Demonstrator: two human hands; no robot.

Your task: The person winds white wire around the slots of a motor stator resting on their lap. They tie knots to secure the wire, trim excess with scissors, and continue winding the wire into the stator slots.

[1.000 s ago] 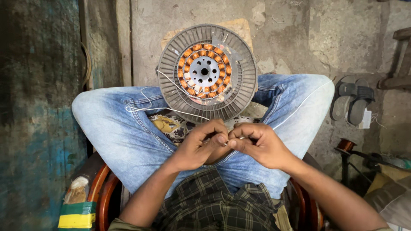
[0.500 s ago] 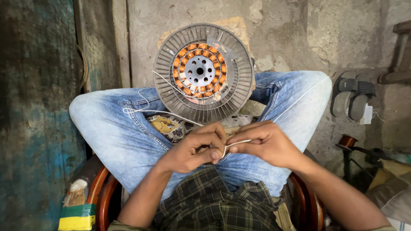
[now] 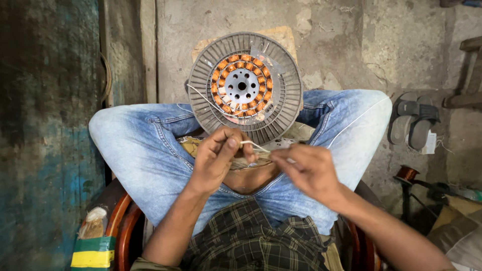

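The left hand (image 3: 216,158) has its fingers (image 3: 230,143) pressed together on a thin white lead (image 3: 253,146), thumb against forefinger, pinching it just above the lap. The right hand (image 3: 306,168) meets it from the other side; its fingers are curled close and seem to nip the far end of the same lead, though motion blur hides the exact grip. From the pinch, more pale wire (image 3: 206,100) loops up to the stator (image 3: 244,86), a round grey ribbed disc with a ring of copper coils about a holed hub, which leans tilted between the knees, its lower rim against the jeans (image 3: 145,150). The person sits cross-legged on a chair with a red-brown rim (image 3: 120,221), above a rough concrete floor (image 3: 351,45). A pair of grey sandals (image 3: 414,123) lies well to the right, and a small copper wire spool (image 3: 405,173) stands near the right forearm. The risks, as I judge them: the lead is fine, so a sharp pull or hard twist could snap it or tear it out of the coils; and the stator is only propped, so a shift of the knees or a tug on the wire could tip it onto the floor.
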